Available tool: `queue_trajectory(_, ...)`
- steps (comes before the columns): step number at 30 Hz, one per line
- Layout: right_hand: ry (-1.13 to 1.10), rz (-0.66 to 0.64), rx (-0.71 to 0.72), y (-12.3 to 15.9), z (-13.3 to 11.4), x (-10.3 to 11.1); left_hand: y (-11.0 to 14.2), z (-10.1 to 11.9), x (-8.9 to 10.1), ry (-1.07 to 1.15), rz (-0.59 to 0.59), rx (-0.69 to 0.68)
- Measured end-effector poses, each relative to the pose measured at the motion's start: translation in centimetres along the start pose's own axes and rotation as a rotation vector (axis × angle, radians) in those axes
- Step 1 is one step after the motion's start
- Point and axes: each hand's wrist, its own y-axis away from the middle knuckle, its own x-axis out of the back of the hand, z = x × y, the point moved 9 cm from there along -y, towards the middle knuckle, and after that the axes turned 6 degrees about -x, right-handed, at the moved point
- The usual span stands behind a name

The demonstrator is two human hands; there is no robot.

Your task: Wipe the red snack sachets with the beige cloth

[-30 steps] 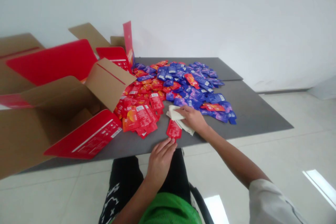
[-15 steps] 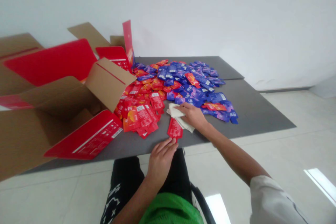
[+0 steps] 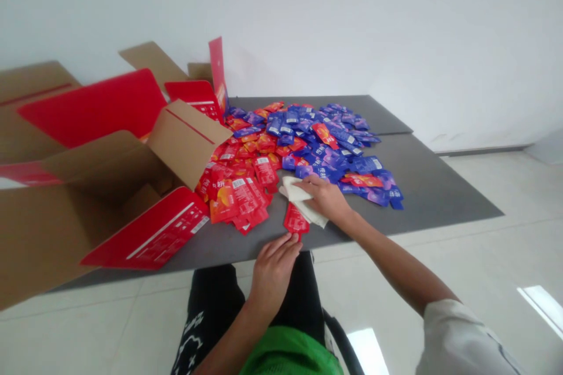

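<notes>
At the surface's [image 3: 444,187] near edge, our right grip [image 3: 323,196] holds a cream cloth [image 3: 295,188] over one red packet [image 3: 295,220]. Our left grip [image 3: 276,258] pins its end.

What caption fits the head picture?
Right hand holds folded cream cloth over flat red printed pouch; left hand touches its near end.

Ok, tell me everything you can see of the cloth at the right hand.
The cloth is cream and plain, apparently soft fabric, loosely folded into uneven layers. It lies near the front edge of the grey table, partly over a red packet. The right hand's fingers touch and partly hide it; gripping or pressing, I can't tell.
</notes>
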Motion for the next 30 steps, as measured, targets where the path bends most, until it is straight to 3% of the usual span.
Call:
queue_trajectory(5,-0.145,-0.119,0.195,4.4,-4.7,-1.9,0.0,-0.2,-0.1,-0.023,-0.044,0.041)
queue_trajectory(8,-0.111,-0.118,0.103,2.9,-2.7,-2.5,-0.2,-0.1,0.1,-0.006,-0.026,0.024)
queue_trajectory(12,0.017,-0.040,-0.034,-0.9,1.1,-1.1,-0.2,-0.1,0.0,0.010,-0.008,0.005)
queue_trajectory(15,-0.006,-0.017,0.023,0.0,-0.2,-0.5,-0.2,0.0,0.0,0.011,0.000,0.008)
queue_trajectory(19,-0.147,-0.100,0.172,3.8,-3.8,-2.0,-0.2,-0.2,0.0,0.015,-0.031,0.053)
queue_trajectory(21,-0.164,-0.116,0.157,3.8,-3.5,-2.6,-0.3,-0.2,0.1,0.023,-0.032,0.056)
queue_trajectory(26,-0.026,-0.030,-0.026,-0.3,1.0,-1.4,-0.4,0.0,0.2,0.012,-0.014,0.017)
queue_trajectory(28,0.007,-0.022,-0.028,-0.3,0.9,-0.8,-0.4,0.0,0.2,0.005,-0.009,0.017)
queue_trajectory(30,-0.038,-0.036,0.053,1.2,-1.0,-0.9,-0.4,0.0,0.2,0.006,-0.009,0.019)
